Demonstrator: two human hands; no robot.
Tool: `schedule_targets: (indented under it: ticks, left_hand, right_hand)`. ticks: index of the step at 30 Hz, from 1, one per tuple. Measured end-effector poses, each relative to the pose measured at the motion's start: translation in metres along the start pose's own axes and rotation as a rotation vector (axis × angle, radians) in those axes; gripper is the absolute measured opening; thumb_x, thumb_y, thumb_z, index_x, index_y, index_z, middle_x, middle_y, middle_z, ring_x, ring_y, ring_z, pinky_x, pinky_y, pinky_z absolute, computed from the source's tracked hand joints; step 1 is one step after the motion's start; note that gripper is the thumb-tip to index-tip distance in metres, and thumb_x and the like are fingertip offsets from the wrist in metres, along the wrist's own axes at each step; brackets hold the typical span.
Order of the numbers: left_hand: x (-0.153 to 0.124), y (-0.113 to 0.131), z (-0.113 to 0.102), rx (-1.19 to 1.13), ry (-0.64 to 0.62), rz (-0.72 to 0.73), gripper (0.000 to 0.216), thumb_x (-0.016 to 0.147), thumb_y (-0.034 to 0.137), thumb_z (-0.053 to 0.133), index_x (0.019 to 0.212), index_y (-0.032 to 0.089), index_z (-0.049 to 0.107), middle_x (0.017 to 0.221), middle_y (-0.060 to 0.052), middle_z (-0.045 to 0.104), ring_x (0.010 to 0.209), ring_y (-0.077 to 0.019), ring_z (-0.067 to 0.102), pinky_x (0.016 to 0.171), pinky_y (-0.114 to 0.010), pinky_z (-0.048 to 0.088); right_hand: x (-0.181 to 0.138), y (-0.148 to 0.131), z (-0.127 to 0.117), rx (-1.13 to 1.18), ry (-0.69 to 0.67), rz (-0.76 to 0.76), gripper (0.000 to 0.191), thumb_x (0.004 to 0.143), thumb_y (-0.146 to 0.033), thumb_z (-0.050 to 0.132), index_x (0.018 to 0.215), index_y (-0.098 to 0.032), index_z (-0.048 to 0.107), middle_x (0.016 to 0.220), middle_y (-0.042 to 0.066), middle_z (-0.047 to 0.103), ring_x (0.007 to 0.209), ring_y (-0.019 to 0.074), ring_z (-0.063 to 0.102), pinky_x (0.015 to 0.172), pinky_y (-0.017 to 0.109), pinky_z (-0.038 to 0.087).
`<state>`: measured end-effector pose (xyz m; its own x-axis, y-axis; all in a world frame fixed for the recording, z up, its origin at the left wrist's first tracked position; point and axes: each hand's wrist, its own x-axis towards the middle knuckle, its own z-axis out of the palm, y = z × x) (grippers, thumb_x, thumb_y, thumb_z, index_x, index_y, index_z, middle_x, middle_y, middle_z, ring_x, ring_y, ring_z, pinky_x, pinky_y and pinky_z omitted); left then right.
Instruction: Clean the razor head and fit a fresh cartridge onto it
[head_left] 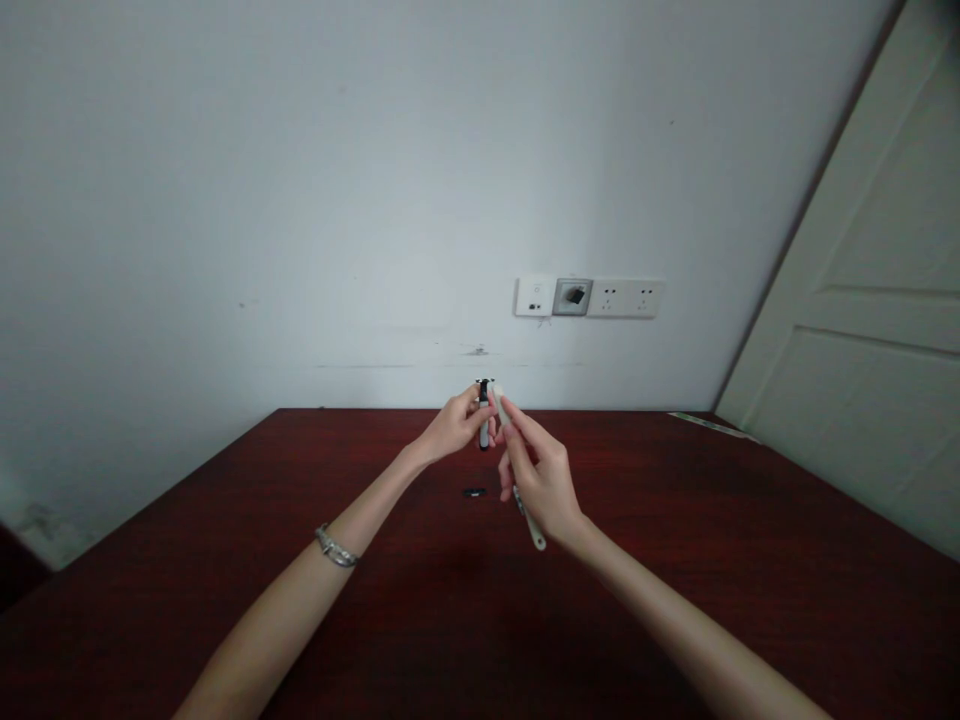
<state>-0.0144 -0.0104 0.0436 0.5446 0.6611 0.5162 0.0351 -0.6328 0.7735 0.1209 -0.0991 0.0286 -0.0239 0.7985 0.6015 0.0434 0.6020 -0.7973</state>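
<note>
My left hand (457, 424) is closed around the grey-and-black handle of what looks like a T-shaped razor (484, 430), its narrow head pointing up towards the wall. Close beside it, my right hand (546, 480) pinches a slim pale brush-like stick (536, 532) with a hole at its lower end. The stick's whitish upper tip is next to the razor's head; whether they touch I cannot tell. Fingers hide the middle of the stick. A small flat black piece (474, 492) lies on the table below my hands.
The dark red wooden table (360, 620) runs back to a pale wall. Sockets and switch plates (589, 297) are set in the wall above it. A thin patterned strip (712, 427) lies at the far right edge, near a white panelled door (862, 330).
</note>
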Motion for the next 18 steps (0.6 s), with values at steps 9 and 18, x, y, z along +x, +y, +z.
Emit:
schedule_targets:
  ticks: [9, 18]
  left_hand:
    - [-0.002, 0.005, 0.003, 0.056, -0.040, -0.028, 0.025, 0.088, 0.041, 0.047, 0.091, 0.017, 0.043, 0.062, 0.002, 0.057, 0.051, -0.0097, 0.055, 0.049, -0.020, 0.040]
    - [-0.002, 0.009, 0.007, 0.075, -0.016, -0.007, 0.032, 0.087, 0.047, 0.046, 0.092, 0.016, 0.045, 0.065, 0.001, 0.059, 0.054, -0.0106, 0.056, 0.048, -0.020, 0.039]
  right_hand:
    - [0.001, 0.008, 0.001, -0.023, 0.000, -0.067, 0.042, 0.093, -0.032, 0.041, 0.134, -0.030, 0.044, 0.080, -0.001, 0.050, 0.039, 0.0019, 0.047, 0.031, 0.016, 0.043]
    - [0.012, -0.004, -0.001, -0.042, 0.015, -0.115, 0.033, 0.093, -0.029, 0.040, 0.123, -0.022, 0.053, 0.079, 0.000, 0.055, 0.035, 0.0018, 0.047, 0.033, 0.016, 0.040]
